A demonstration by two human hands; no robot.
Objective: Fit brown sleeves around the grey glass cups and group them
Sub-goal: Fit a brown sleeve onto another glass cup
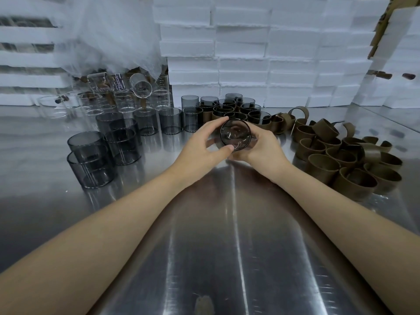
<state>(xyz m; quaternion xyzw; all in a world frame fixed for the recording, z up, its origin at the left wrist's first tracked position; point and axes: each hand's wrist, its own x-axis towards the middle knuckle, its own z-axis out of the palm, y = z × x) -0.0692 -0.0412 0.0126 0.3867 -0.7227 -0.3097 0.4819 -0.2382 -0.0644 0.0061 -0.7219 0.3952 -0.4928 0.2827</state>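
The steel bench point(227, 223) carried everything: a loose pile of brown sleeves point(341, 160) to my right, bare grey cups point(106, 146) to my left, the sleeved group point(229, 108) at the back. Just in front of that group I held one grey cup point(235, 136) tilted, mouth toward me. My left fingers point(214, 125) curled on its rim and my right fingers point(258, 134) wrapped its side. The glass looked slick; forcing a sleeve could have twisted it loose into the group.

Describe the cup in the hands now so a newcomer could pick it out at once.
On the steel table, look at the centre where the two forearms meet. The grey glass cup is gripped between the left hand and right hand, tipped so a round end faces the camera; the other grey cups stand upright.
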